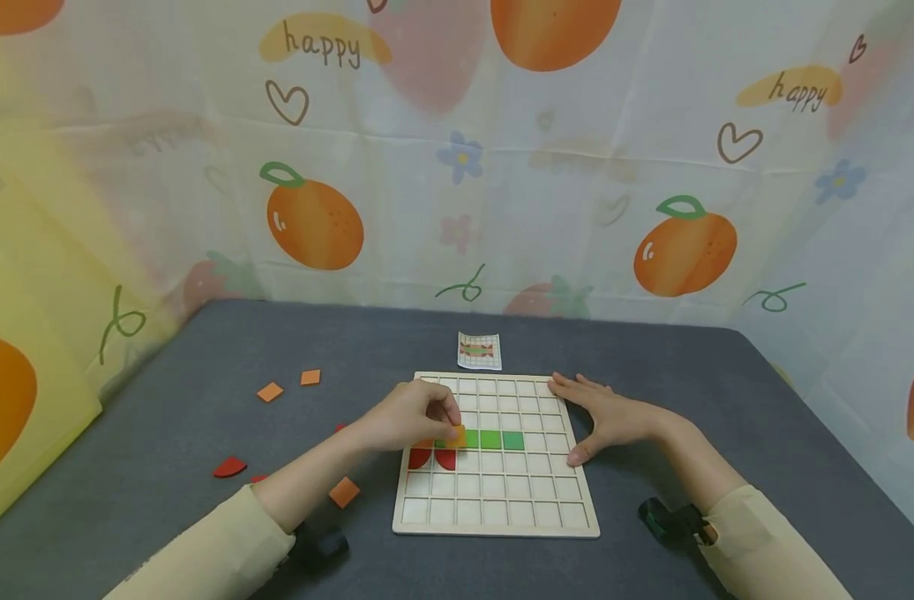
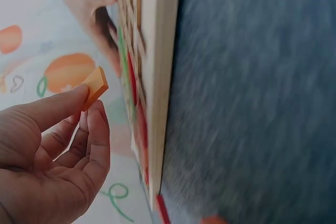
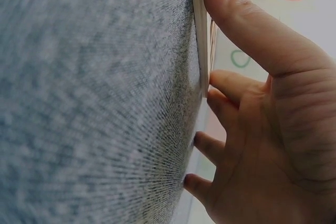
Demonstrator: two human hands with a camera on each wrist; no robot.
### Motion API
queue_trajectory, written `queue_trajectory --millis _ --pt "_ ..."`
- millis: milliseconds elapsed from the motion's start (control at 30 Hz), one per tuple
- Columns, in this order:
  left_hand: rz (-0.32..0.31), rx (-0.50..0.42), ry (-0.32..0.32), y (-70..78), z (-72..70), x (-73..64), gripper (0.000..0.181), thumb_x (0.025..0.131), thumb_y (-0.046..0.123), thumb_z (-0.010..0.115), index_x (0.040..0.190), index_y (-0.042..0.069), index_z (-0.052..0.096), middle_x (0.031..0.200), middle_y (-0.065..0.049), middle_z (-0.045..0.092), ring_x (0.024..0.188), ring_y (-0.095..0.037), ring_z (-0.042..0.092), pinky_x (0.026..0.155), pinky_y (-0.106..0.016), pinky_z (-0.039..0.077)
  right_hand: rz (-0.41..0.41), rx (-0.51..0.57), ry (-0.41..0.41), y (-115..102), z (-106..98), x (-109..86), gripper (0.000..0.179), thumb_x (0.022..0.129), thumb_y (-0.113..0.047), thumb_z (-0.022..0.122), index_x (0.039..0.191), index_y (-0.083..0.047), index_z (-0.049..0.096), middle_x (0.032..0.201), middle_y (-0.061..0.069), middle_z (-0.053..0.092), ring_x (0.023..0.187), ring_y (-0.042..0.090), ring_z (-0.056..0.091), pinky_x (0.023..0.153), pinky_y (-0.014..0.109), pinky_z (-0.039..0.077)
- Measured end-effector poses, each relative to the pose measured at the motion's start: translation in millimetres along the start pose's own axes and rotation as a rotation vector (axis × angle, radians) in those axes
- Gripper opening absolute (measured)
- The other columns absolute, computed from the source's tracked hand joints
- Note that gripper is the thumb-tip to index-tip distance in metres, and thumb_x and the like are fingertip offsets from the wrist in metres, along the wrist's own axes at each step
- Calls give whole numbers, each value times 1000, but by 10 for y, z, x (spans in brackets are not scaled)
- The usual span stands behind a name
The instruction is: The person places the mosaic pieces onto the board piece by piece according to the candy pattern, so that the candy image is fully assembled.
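My left hand (image 1: 407, 417) pinches an orange square tile (image 2: 96, 88) between thumb and fingertips, over the left part of a pale wooden grid board (image 1: 494, 530). Below the tile in the head view, red rounded pieces (image 1: 419, 458) sit in the board's cells. A row of green square tiles (image 1: 490, 439) runs right from the held tile, and an orange piece (image 1: 422, 444) shows at the row's left end, partly behind the hand. My right hand (image 1: 617, 421) rests at the board's right edge with fingers spread, thumb (image 3: 231, 3) on the rim.
A small printed pattern card (image 1: 479, 351) lies behind the board. Left of the board, loose orange tiles (image 1: 270, 392) and red pieces (image 1: 230, 467) are scattered on the dark grey tabletop (image 1: 164, 417). Another orange tile (image 1: 344, 492) lies close to the left forearm.
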State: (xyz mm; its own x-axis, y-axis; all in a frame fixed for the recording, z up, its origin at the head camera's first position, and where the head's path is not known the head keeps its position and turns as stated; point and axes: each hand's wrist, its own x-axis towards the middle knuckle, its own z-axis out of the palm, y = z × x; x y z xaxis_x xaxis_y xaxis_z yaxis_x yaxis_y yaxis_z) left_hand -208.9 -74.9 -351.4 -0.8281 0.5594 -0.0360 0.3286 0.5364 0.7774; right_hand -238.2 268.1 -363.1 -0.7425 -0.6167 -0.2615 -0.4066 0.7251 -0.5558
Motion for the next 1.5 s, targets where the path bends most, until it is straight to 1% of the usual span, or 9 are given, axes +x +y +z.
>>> queue_trajectory --millis 200,367,600,700,833,1000,1200,1500 --pt "37 6 -24 23 142 33 8 83 7 76 85 8 69 79 -2 70 70 -6 60 68 -21 50 -4 2 0 4 -6 3 119 74 -47 84 159 -8 11 167 19 1 151 52 -10 110 79 -5" --pt "50 5 -11 25 220 62 10 80 4 79 82 6 69 76 -2 69 67 -5 59 65 -19 49 -1 3 1 6 -7 0 119 73 -46 84 159 -8 11 167 19 1 151 51 -10 110 78 -5" --pt "51 23 14 55 290 53 8 78 3 80 78 7 72 72 -4 72 62 -5 60 60 -19 48 4 9 4 3 -5 -9 119 73 -46 84 159 -8 11 167 19 1 151 51 -10 110 78 -5" --pt "48 34 22 54 305 51 7 78 4 80 77 7 74 71 -4 74 58 -5 62 57 -19 49 4 4 5 5 -4 -10 119 73 -46 84 159 -7 11 167 19 1 151 51 -9 110 78 -5" --pt "40 27 29 49 319 44 7 78 3 80 76 6 74 69 -5 74 55 -7 65 55 -20 50 4 2 5 4 0 -12 119 73 -46 84 159 -8 11 167 19 2 151 50 -9 110 78 -4" --pt "50 58 30 41 329 37 10 78 3 80 73 8 73 66 -4 72 54 -7 62 53 -21 48 3 7 5 3 -1 -15 120 73 -47 84 159 -8 11 167 19 2 152 50 -9 111 78 -4" --pt "66 87 41 33 333 41 12 77 3 80 73 11 72 65 -2 70 56 -7 59 55 -20 46 9 7 4 8 0 -12 119 73 -47 84 159 -8 11 167 19 2 152 50 -9 111 78 -4" --pt "86 81 68 41 283 38 11 77 5 81 75 11 72 70 0 71 62 -3 58 61 -18 48 12 4 4 3 5 -7 119 73 -47 84 159 -8 12 167 18 3 152 49 -8 111 78 -4"
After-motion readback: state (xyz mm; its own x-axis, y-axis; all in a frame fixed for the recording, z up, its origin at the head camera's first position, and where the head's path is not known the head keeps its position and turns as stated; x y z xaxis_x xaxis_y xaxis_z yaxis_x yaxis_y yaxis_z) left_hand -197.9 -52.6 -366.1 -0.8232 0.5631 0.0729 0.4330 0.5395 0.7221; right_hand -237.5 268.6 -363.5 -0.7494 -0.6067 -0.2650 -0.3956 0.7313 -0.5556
